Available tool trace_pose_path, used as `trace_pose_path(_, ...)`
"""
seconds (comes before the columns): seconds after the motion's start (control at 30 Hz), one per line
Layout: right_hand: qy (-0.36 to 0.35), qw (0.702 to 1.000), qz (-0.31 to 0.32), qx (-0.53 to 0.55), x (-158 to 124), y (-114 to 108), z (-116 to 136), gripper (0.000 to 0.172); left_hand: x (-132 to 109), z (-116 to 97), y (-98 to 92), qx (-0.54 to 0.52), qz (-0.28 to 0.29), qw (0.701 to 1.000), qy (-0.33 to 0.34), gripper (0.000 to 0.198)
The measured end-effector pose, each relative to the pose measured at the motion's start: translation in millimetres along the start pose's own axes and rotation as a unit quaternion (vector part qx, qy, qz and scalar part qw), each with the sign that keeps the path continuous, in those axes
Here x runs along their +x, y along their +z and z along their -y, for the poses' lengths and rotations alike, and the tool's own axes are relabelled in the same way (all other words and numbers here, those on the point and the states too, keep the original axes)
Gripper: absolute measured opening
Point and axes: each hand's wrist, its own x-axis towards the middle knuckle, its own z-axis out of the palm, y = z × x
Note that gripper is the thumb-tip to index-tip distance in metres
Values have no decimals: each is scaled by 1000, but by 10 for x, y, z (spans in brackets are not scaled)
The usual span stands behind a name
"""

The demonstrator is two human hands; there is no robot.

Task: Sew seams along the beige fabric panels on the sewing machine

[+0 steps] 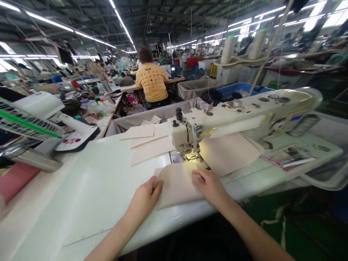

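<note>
Fingers [157, 190] of left hand [146, 194] and right hand [213, 187], pinched together, hold a beige panel [176, 183]; distant yellow shirt print [151, 79] is illegible.

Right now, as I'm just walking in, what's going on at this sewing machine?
A person's left hand grips the left edge of a pale beige flat panel, and the right hand touches its right side, just before the lit needle area of a cream-coloured metal sewing machine. Overlapping beige panels lie left of the machine's head; another large beige panel lies to its right.
</note>
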Motion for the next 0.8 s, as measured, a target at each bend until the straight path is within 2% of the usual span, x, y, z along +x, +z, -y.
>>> trace_pose_path(0.23,0,1000,-9,-29,20,26,-27,22,39,-64,-15,51,22,998,-12,23)
trace_pose_path(0.4,-31,993,-10,-118,8,-4,31,19,17,-193,-43,191,45,980,-27,26)
trace_pose_path(0.47,-70,978,-8,-196,-14,-47,76,13,11,-252,-47,250,22,968,-32,25)
trace_pose_path(0.5,-96,968,-10,-232,-25,-71,93,10,18,-278,-37,268,-11,963,-22,24)
trace_pose_path(0.57,-154,951,-20,-267,-39,-108,103,8,53,-323,22,268,-100,956,56,34)
trace_pose_path(0.6,-180,947,-23,-266,-38,-117,94,9,80,-339,72,250,-132,952,121,44)
trace_pose_path(0.63,-202,945,-22,-257,-29,-118,79,11,110,-351,131,223,-141,945,192,50)
trace_pose_path(0.7,-228,945,-11,-236,11,-97,37,15,173,-358,257,164,-101,933,303,51)
trace_pose_path(0.73,-235,945,-3,-227,43,-79,18,17,201,-352,310,144,-74,931,327,49)
trace_pose_path(0.8,-245,947,12,-208,120,-40,-7,21,251,-319,369,133,-38,934,329,49)
